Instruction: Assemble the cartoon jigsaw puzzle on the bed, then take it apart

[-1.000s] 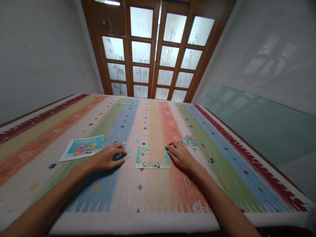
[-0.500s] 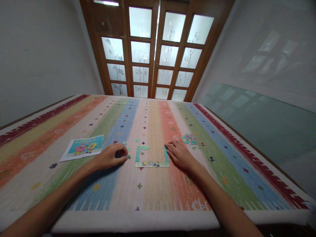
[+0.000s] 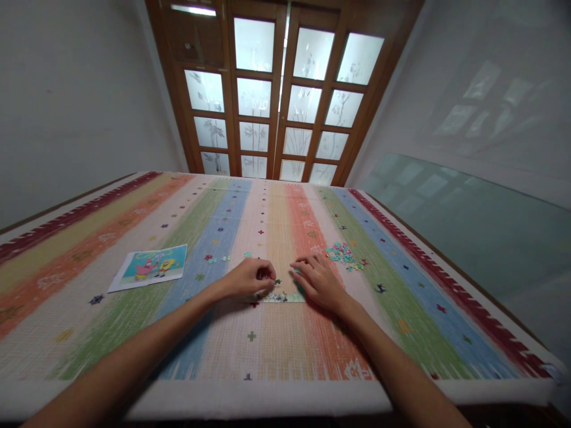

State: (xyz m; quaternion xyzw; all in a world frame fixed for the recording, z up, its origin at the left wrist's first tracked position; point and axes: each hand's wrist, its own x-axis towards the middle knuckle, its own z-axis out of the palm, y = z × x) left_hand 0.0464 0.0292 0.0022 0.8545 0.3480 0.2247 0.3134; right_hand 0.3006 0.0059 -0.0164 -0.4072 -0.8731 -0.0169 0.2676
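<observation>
Body in view: 2 arms only, rest out of frame.

- left hand (image 3: 250, 277): bare. Compact shape, knuckles rounded, back of hand smooth.
- right hand (image 3: 314, 279): bare. Fingers slender, fairly long; knuckles show as faint ridges.
- left forearm (image 3: 147, 345): bare from wrist to btm-left edge. Slim, even line, looks wider nr the edge (lens stretch).
- right forearm (image 3: 392, 368): bare from wrist to btm edge. Same slim build, narrow wrist.

Light: tops of both arms softly lit, undersides in shade.

Nails, fine skin marks: too small to tell. Elbows & upper arms cut off by frame.
</observation>
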